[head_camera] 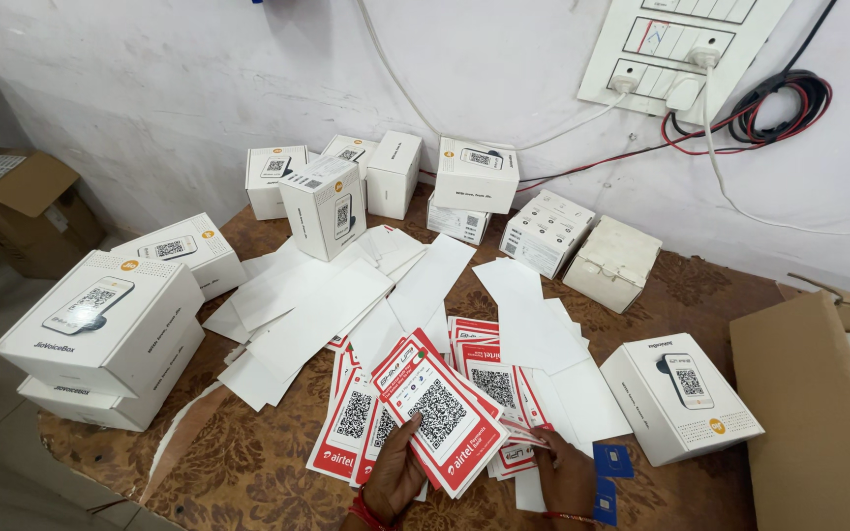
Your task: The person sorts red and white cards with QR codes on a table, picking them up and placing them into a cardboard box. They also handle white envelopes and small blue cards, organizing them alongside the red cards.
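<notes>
Head view looks down on my two hands at the near edge of a brown patterned table (pixel 248 482). My left hand (pixel 394 477) is closed on the lower left corner of a red-and-white card (pixel 437 413) with a square code printed on it, thumb on the face and the other fingers hidden beneath, so the card lifts tilted above the rest; gripping by the corner seems to keep the printed face clear for reading. My right hand (pixel 565 479) lies flat with its fingers loosely spread on the spread of matching red cards (pixel 494 379) just beside it; it pins them down rather than grasping anything, probably so the pile does not slide. The held card sits at the front of the table, overlapping that fan of cards. Plain white sheets (pixel 317 310) lie scattered behind, fanned loosely as if dealt aside. White device boxes (pixel 100 320) stack at the left, more stand along the wall, and one white box (pixel 681 398) rests to the right, near small blue cards (pixel 610 460). A brown carton (pixel 819 413) fills the right edge, and cables hang from a wall socket panel (pixel 681 44)
</notes>
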